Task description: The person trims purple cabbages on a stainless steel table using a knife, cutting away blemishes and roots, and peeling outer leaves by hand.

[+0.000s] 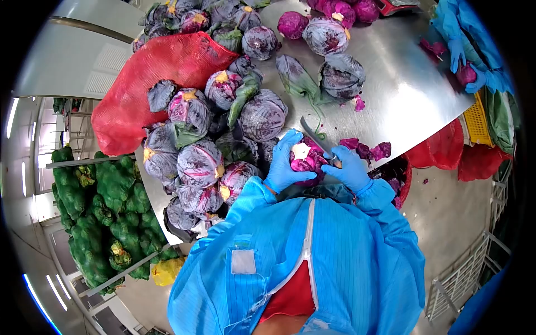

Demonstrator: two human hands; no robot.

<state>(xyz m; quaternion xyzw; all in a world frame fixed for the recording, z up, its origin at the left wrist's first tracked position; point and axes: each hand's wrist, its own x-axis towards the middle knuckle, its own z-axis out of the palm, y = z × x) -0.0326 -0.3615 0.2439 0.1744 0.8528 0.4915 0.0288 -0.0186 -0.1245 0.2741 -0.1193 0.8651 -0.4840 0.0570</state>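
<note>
Inspection note: red cabbage [308, 162] gripped in left hand [283, 161], knife [311, 133] in right hand [346, 168]

We are observing both hands working in blue gloves at the near edge of a metal table [402, 95]. The left hand is clamping on the red cabbage from its left side, fingers and thumb curving around it. The pale cut stem is facing up, and the bright purple surface is showing. The right hand is closing on the knife's handle, and the blade is pointing toward the far left, passing just beyond the cabbage. We are not managing to tell whether the right thumb is touching the cabbage.

Just right of the knife, purple leaf scraps [365, 149] are lying along the table edge. A red-rimmed container [406, 184] is standing below that edge, holding more purple pieces.

To the left, we are noting a heap of dull, unpeeled cabbages [262, 114], with a red mesh sack [162, 78] lying against it. Farther off, a loose outer leaf [293, 75] is resting beside a dark cabbage [341, 76], and bright peeled cabbages [293, 25] are sitting at the far side. At the far right, a co-worker's gloved hand [477, 79] is touching a small purple cabbage [465, 73].
</note>
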